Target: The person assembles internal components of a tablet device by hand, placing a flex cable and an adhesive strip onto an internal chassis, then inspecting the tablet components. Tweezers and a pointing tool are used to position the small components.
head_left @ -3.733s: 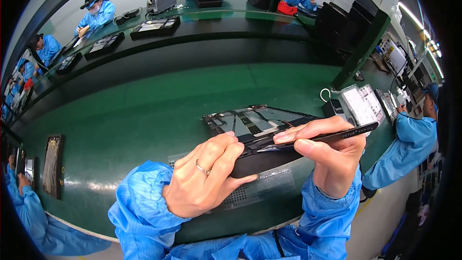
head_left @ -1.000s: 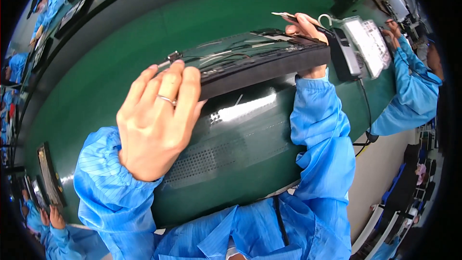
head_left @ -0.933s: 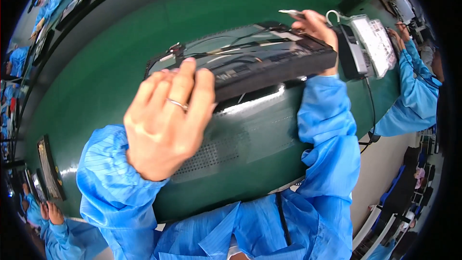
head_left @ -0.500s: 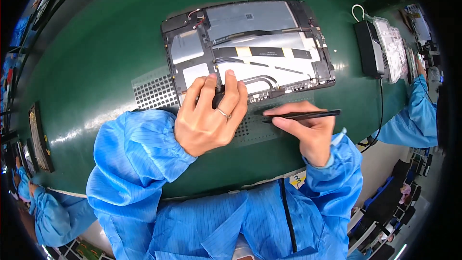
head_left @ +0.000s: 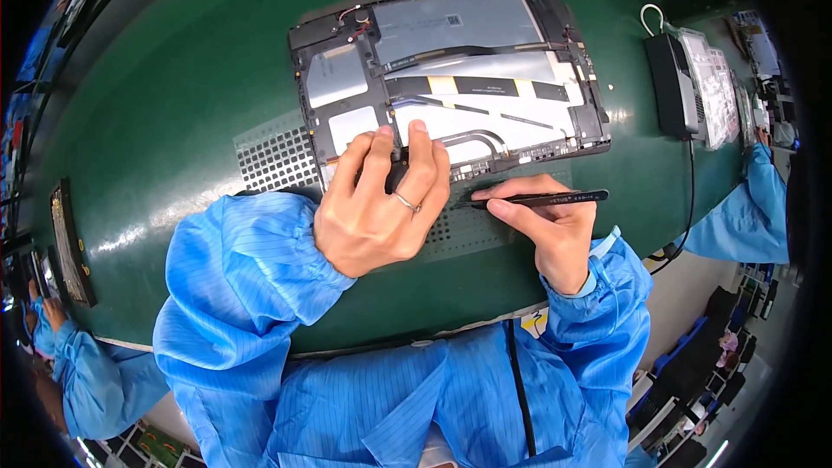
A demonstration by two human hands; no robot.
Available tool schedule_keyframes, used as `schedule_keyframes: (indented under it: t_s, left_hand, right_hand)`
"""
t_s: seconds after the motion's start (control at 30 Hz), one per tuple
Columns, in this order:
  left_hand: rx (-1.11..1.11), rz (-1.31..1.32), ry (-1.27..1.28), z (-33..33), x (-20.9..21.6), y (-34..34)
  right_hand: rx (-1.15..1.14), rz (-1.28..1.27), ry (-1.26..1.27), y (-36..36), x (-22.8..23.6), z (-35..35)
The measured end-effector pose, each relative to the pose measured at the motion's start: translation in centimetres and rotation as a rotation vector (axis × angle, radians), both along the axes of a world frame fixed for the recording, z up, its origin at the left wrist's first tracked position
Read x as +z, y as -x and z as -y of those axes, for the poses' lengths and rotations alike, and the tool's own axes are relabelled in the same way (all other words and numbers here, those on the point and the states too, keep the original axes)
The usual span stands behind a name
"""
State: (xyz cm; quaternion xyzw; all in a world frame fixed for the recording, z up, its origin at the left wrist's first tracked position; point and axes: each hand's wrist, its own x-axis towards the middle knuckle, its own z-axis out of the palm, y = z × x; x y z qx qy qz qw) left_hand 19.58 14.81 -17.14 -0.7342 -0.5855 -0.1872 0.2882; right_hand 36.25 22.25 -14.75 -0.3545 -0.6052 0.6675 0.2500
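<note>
An opened flat electronic device, with silver plates, black flat cables and a dark frame, lies on the green table. My left hand rests over its near edge, left of the middle. The fingers are stretched out, and their tips touch the device; whatever lies under the palm is hidden. In my right hand, black tweezers are pinched between thumb and fingers. Their tips point left, just short of the device's near edge, above a clear sheet with small black pads. More black pads on clear film show left of the device.
A black box with a cable stands on the right, beside stacked clear plastic trays. At the far left lies a narrow dark tray. Blue sleeves of other people show at both sides of the green table.
The tweezers have turned slightly in my right hand, and that hand has moved a little left and up. The device appears shifted slightly up. My left hand stays nearly in place.
</note>
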Motion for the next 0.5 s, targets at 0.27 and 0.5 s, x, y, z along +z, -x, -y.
schedule_keyframes:
  t_s: [0.27,0.5]
  left_hand:
    - [0.006,-0.018,-0.001,-0.2,0.2,0.2]
    - [-0.031,0.000,0.047,-0.1,0.8,0.4]
  right_hand:
    - [-0.019,-0.013,0.063,0.2,0.0,-0.4]
    - [-0.008,-0.273,0.295,-0.5,1.0,-1.8]
